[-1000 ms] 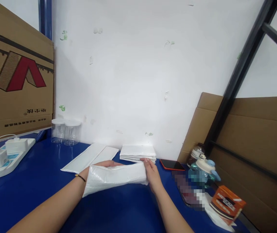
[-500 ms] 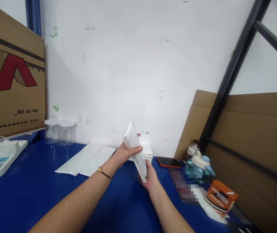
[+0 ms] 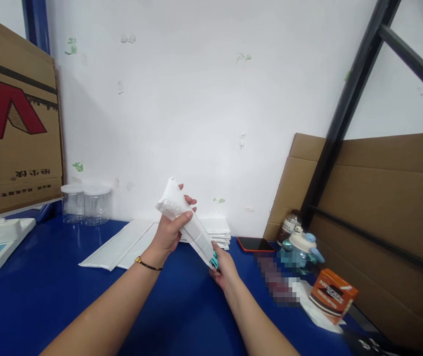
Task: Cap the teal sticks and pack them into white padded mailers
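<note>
My left hand is wrapped round the middle of a narrow white plastic mailing bag, thumb on the near face and fingertips showing behind it. The bag tilts, its wide end up and to the left. At its lower end my right hand is closed on the bag, and a teal-and-dark striped thing shows there, mostly hidden. Two flat white bags lie on the blue table to the left. Behind my hands rests a stack of white bags, partly covered.
Two clear lidded jars and a power strip are at the left. On the right are a phone, a brown jar, a teal bottle and an orange box. A white wall stands behind.
The held bag has swung further over to the left at its upper end, its face turning more towards me. The striped thing at its lower end has come into view.
</note>
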{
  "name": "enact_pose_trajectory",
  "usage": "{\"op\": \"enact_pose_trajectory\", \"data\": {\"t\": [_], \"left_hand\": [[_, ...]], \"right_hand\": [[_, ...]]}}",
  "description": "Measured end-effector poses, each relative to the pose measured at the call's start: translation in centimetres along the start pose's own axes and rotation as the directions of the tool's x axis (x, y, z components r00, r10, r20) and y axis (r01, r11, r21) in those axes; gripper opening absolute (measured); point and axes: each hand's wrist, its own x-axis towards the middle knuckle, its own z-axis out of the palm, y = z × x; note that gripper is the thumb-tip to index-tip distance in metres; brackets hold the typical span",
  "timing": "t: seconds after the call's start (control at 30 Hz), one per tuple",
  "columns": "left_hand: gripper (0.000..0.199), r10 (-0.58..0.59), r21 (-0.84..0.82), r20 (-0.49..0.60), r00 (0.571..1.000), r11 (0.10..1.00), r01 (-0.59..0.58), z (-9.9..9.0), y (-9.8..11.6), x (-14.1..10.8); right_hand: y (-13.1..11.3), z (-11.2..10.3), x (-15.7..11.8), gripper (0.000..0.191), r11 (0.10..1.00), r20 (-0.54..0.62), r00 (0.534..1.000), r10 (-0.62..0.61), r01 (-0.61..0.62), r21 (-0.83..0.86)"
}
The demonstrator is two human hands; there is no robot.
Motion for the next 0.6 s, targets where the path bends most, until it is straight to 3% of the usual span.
{"op": "enact_pose_trajectory", "data": {"t": [0.2,0.33,0.4,0.5,0.6], "left_hand": [[0.052,-0.082,-0.211,-0.257,0.963,0.977,0.027,-5.0,0.3,0.4],[0.045,-0.130,-0.213,-0.387,0.913,0.976,0.048,-9.2,-0.4,0.2],[0.044,-0.161,-0.195,-0.401,0.902,0.977,0.088,-11.0,-0.9,-0.1],[0.044,-0.208,-0.199,-0.410,0.888,0.971,0.136,-13.0,-1.3,-0.6],[0.037,-0.195,-0.274,-0.435,0.879,0.959,0.077,-14.2,-0.8,-1.0]], "right_hand": [[-0.4,-2.0,1.1,0.035,0.981,-0.117,0.983,-0.140,0.122,-0.150],[-0.1,-3.6,2.2,0.038,0.904,-0.202,0.938,-0.282,0.189,-0.383],[0.1,-4.1,2.5,0.041,0.808,-0.184,0.910,-0.371,0.219,-0.546],[0.2,-4.2,2.6,0.045,0.541,-0.070,0.836,-0.544,0.286,-0.791],[0.2,-4.0,2.3,0.044,0.311,0.034,0.777,-0.629,0.292,-0.904]]}}
